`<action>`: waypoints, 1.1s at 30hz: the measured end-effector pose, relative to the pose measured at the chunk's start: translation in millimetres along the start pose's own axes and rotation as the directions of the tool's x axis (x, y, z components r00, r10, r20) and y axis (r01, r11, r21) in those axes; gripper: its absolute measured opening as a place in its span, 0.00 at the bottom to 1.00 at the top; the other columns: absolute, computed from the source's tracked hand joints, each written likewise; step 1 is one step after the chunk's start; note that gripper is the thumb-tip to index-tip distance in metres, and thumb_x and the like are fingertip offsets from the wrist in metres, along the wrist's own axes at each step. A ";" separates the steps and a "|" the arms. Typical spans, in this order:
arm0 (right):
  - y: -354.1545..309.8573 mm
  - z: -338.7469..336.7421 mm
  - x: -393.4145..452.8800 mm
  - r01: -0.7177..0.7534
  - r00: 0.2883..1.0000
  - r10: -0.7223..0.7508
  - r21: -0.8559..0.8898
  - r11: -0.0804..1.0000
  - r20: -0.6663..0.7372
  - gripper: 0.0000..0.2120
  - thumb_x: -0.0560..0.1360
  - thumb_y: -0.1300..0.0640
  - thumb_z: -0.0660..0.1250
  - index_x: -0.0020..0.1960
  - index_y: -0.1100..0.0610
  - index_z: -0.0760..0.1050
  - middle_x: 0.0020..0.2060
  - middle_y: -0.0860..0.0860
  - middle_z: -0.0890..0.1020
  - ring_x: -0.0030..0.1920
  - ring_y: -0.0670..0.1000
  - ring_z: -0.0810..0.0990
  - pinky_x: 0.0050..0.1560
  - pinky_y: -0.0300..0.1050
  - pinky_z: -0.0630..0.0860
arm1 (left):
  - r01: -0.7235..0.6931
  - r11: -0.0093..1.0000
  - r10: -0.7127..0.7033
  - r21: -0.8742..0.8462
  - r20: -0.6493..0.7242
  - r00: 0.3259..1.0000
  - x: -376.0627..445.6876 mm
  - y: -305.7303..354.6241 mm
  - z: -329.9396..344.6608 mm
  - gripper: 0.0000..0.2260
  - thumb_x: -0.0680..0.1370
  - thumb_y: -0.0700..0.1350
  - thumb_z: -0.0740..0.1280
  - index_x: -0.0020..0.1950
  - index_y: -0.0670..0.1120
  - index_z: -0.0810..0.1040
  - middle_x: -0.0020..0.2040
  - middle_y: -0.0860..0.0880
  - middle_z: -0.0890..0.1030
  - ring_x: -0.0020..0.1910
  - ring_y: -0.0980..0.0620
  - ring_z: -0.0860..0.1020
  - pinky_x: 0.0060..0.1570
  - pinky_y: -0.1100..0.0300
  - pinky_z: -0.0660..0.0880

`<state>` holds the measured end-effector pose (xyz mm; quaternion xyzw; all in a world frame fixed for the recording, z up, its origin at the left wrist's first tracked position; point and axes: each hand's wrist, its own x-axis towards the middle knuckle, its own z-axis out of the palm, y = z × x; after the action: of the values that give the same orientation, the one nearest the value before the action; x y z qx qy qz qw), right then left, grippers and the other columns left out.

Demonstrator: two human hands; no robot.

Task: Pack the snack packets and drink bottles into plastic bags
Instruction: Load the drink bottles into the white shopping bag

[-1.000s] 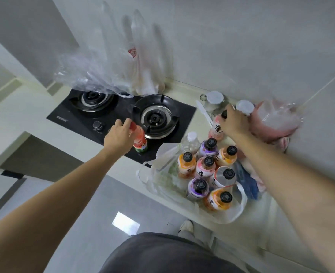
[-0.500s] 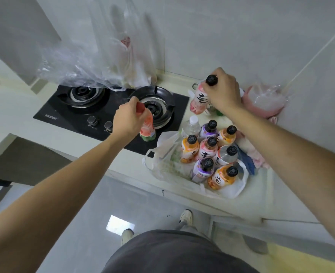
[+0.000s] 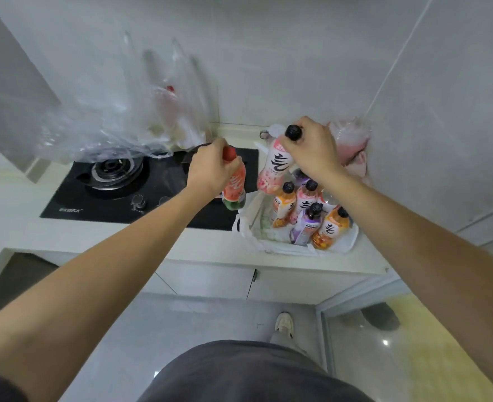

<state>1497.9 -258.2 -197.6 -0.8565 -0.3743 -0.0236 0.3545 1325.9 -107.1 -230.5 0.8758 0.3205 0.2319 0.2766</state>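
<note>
Head view — left hand grips red-capped bottle, right hand pink bottle.

Soft, even light fills the scene, with only faint shadows. Small bright glints sit on the glossy floor (one more on the yellow patch at the right). The clear plastic bags against the wall are smeared by motion blur, and fine detail is soft throughout. Wide-angle distortion bends the counter edge and stretches both forearms toward the corners
</note>
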 end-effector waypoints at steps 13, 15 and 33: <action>41.1 20.1 -77.5 -0.090 0.984 0.109 -0.134 0.987 0.141 0.12 0.74 0.46 0.72 0.45 0.52 0.74 0.37 0.48 0.80 0.40 0.54 0.79 0.35 0.48 0.72 | -0.020 1.000 0.022 -0.017 0.165 0.986 3.2 7.3 52.3 0.11 0.77 0.51 0.71 0.50 0.44 0.75 0.42 0.48 0.80 0.42 0.45 0.79 0.38 0.55 0.71; 50.7 25.8 -81.7 -0.075 0.977 0.107 -0.176 0.982 0.182 0.12 0.74 0.45 0.72 0.45 0.51 0.73 0.36 0.48 0.79 0.39 0.55 0.79 0.34 0.48 0.71 | 0.004 1.000 -0.003 -0.008 0.181 0.983 6.6 7.8 64.4 0.12 0.77 0.51 0.70 0.49 0.45 0.74 0.41 0.48 0.80 0.41 0.45 0.79 0.39 0.53 0.74; 112.4 64.6 -85.0 0.252 0.924 -0.104 -0.383 0.889 0.367 0.16 0.77 0.41 0.69 0.55 0.52 0.77 0.36 0.49 0.83 0.43 0.55 0.84 0.66 0.53 0.68 | 0.071 0.996 -0.086 0.055 0.351 0.932 14.1 -5.7 131.1 0.15 0.76 0.52 0.72 0.51 0.44 0.71 0.44 0.46 0.81 0.42 0.44 0.79 0.46 0.43 0.80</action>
<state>1496.2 -323.6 -338.2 -0.8655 -0.4932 0.0096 0.0872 1409.6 -137.7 -327.8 0.8952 0.3051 0.0531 0.3205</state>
